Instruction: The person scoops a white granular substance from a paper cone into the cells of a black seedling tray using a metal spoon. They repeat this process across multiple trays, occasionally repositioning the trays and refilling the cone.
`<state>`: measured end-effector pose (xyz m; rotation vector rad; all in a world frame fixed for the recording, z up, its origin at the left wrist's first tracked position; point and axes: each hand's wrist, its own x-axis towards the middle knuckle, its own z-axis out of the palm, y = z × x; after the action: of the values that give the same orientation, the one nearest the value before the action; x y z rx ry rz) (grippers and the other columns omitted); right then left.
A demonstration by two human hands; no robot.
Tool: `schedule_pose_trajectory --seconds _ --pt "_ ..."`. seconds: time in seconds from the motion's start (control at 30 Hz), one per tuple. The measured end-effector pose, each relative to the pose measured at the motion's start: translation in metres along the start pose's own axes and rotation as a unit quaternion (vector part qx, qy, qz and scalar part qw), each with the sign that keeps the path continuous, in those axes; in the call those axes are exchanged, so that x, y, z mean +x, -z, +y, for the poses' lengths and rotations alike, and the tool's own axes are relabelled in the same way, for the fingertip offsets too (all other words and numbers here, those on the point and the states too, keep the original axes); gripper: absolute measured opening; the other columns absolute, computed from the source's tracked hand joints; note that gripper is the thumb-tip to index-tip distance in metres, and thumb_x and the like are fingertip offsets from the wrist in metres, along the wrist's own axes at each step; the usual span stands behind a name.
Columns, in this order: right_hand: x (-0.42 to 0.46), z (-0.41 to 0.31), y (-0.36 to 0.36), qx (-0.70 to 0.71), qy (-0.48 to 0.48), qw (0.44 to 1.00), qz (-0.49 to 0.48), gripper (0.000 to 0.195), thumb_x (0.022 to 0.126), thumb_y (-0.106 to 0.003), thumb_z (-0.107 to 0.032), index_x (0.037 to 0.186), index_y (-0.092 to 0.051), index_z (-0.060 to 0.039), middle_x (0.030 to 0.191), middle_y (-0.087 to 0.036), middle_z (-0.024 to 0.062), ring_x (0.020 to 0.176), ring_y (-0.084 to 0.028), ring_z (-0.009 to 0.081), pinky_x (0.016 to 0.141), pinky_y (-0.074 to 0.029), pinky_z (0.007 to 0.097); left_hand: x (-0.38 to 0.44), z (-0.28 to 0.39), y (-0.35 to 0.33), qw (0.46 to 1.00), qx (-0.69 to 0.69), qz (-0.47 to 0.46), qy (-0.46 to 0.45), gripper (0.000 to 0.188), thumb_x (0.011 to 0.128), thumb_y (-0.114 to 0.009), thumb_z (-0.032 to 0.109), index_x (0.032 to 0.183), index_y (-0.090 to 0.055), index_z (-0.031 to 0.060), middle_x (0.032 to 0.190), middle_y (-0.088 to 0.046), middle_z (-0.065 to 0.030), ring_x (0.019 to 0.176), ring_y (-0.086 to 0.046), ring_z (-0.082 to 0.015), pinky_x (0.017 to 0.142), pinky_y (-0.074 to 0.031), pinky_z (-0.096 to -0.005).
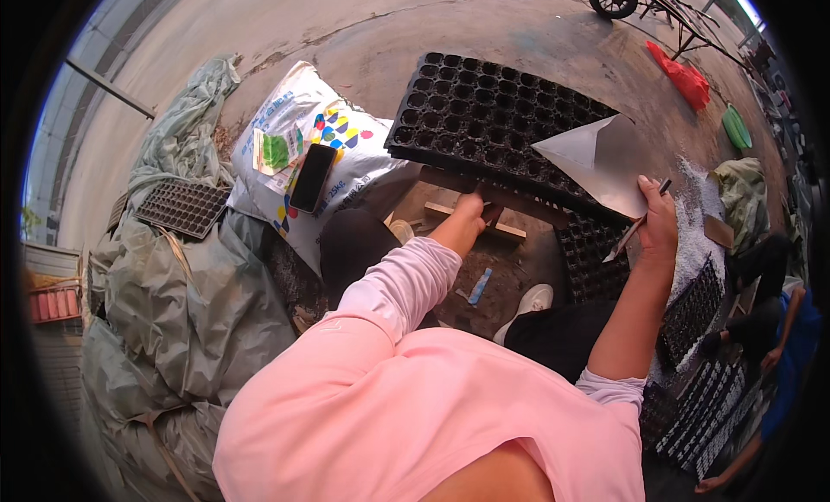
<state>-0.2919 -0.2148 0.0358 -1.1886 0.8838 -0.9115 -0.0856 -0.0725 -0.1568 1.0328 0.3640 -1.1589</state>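
Observation:
A black plug tray [493, 113], its cells holding dark soil, lies before me on a brown board [499, 194] over a wooden stand [509, 231]. My left hand [468, 218] reaches under the tray's near edge, its fingers curled around a dark part of the stand; the fingertips are partly hidden. Over the tray's right end, my right hand [658, 216] pinches a folded white sheet of paper [600, 161], shaped like an open cone. The same hand holds a thin tool [628, 239] with a pale, flattened tip pointing down. The paper's contents cannot be made out.
A white fertiliser sack [363, 171] bears a phone [313, 179] and a seed packet [279, 150]. Another tray [183, 208] rests on grey-green sheeting [194, 294]. White granules [690, 242] lie rightward, near a seated person in blue [788, 359]. A handcart [674, 12] stands behind.

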Motion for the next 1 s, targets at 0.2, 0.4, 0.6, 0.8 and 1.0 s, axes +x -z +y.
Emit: schedule_pose_trajectory --seconds 0.2,0.4,0.6,0.8,1.0 --pt "0.016 0.021 -0.019 -0.017 -0.045 0.997 -0.056 0.013 0.082 -0.054 -0.016 0.080 -0.058 -0.0045 0.062 -0.054 -0.0027 0.046 -0.047 0.0038 0.037 -0.033 0.0168 -0.009 -0.018 -0.005 1.000 -0.026 -0.006 -0.001 0.020 0.085 -0.051 0.022 0.098 -0.054 0.0071 0.097 -0.056 -0.0094 0.089 -0.054 -0.0255 0.075 -0.049 -0.0395" --pt "0.034 0.036 -0.047 -0.026 -0.091 0.990 -0.108 0.014 0.083 -0.054 -0.017 0.081 -0.058 -0.0038 0.062 -0.054 -0.0023 0.044 -0.046 0.0041 0.037 -0.034 0.0172 -0.027 -0.013 0.008 0.998 0.043 -0.046 0.018 0.024 0.085 -0.051 0.020 0.103 -0.052 0.0057 0.101 -0.055 -0.0102 0.094 -0.054 -0.0264 0.078 -0.047 -0.0395" --pt "0.041 0.046 -0.057 -0.047 -0.106 0.982 -0.150 0.014 0.083 -0.052 -0.019 0.078 -0.056 -0.0067 0.059 -0.051 -0.0032 0.042 -0.043 0.0042 0.034 -0.032 0.0174 -0.134 0.023 0.012 0.941 0.310 -0.139 -0.019 0.028 0.083 -0.054 0.022 0.104 -0.048 0.0043 0.099 -0.055 -0.0090 0.083 -0.058 -0.0195 0.070 -0.048 -0.0308" --pt "0.020 0.047 -0.061 -0.076 -0.096 0.972 -0.200 0.015 0.083 -0.052 -0.020 0.076 -0.055 -0.0070 0.057 -0.049 -0.0036 0.041 -0.043 0.0043 0.034 -0.032 0.0178 -0.194 0.086 0.019 0.668 0.522 -0.026 -0.529 0.041 0.075 -0.064 0.020 0.108 -0.045 0.0040 0.106 -0.049 -0.0127 0.096 -0.050 -0.0254 0.081 -0.041 -0.0321" --pt "-0.023 0.038 -0.063 -0.072 -0.115 0.969 -0.205 0.015 0.082 -0.053 -0.019 0.076 -0.055 -0.0056 0.057 -0.050 -0.0014 0.040 -0.043 0.0058 0.034 -0.034 0.0187 -0.208 0.070 0.023 0.589 0.572 -0.037 -0.570 0.077 0.068 -0.068 0.038 0.125 -0.030 0.0027 0.129 -0.030 -0.0236 0.121 -0.029 -0.0358 0.099 -0.024 -0.0378"
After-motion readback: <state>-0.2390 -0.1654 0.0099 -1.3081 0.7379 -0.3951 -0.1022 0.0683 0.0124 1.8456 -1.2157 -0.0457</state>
